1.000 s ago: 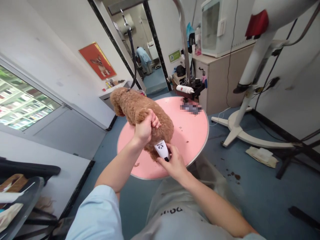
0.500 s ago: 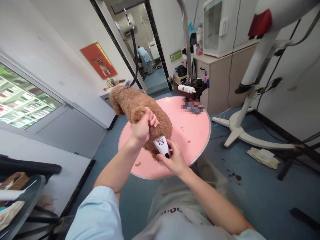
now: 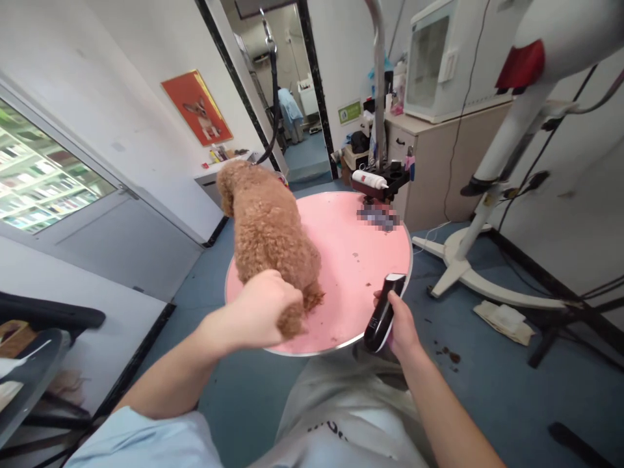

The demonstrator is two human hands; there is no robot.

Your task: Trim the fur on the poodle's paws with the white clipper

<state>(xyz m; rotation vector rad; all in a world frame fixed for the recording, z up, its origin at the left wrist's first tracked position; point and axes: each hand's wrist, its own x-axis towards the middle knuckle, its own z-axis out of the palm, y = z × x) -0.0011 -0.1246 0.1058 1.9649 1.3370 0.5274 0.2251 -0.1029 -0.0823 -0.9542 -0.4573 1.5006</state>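
A small brown curly dog (image 3: 270, 237) stands on a round pink grooming table (image 3: 361, 253), facing away, with a dark leash (image 3: 273, 97) running up from its neck. My left hand (image 3: 266, 315) is closed around the dog's hind leg or tail end at the table's near edge. My right hand (image 3: 402, 325) grips a black electric clipper (image 3: 383, 312), held away from the dog over the table's right front rim.
A white stand dryer (image 3: 492, 162) rises at the right. A metal grooming arm (image 3: 379, 78) with a tool tray and bottle (image 3: 370, 181) stands behind the table. A cabinet with a white box sits at the back. Fur clippings lie on the blue floor. A person stands in the far doorway.
The clipper has left the dog's rear and moved right, away from the fur. My left hand has dropped from lifting the tail to the dog's hind end. The dog now stands level.
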